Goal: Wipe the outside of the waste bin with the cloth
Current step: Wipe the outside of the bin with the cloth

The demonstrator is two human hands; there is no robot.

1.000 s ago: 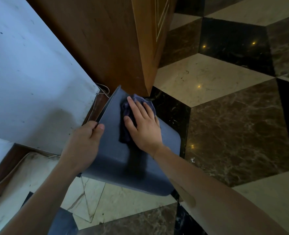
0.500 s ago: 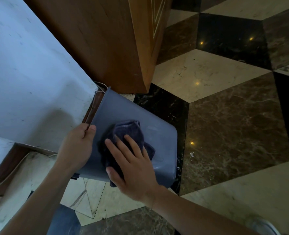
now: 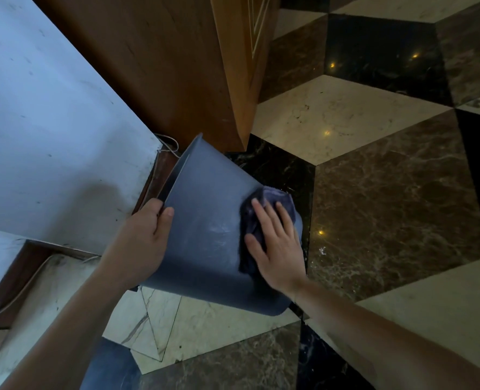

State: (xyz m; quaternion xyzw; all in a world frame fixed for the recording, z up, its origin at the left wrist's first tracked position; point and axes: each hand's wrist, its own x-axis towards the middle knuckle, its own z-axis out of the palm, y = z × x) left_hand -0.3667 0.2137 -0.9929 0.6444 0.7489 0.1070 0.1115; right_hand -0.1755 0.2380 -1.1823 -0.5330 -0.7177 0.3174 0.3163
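Pressing flat, the right hand point(image 3: 275, 243) lies with its fingers spread and nearly straight on a crumpled dark blue cloth point(image 3: 272, 204), pinning it against the outer wall of the waste bin point(image 3: 205, 220); nothing is gripped in a closed fist, the cloth is held only by palm and finger pressure; folds of cloth show beyond the fingertips and along the thumb side, the rest is hidden beneath the palm; the left hand point(image 3: 143, 243) is curled round the bin's rim, thumb lying on the outer wall, the other fingers out of sight, presumably inside the opening though that cannot be confirmed; bin is blue-grey plastic with rounded corners, tilted over so that its opening faces up and left toward the wall point(image 3: 50, 114) and its broad side faces the camera; faint pale smears visible on that side between the two hands; cloth sits toward the right-hand edge of the side; whether the bin's lower end touches the floor point(image 3: 388, 192) cannot be told; floor is polished marble in cream, brown and black diamond-shaped tiles with small light reflections; a wooden cabinet point(image 3: 163, 66) stands just behind the bin's upper corner; pale wall to the left carries small dark marks; a thin cord point(image 3: 168, 144) runs along the brown skirting at its foot; both forearms are bare.
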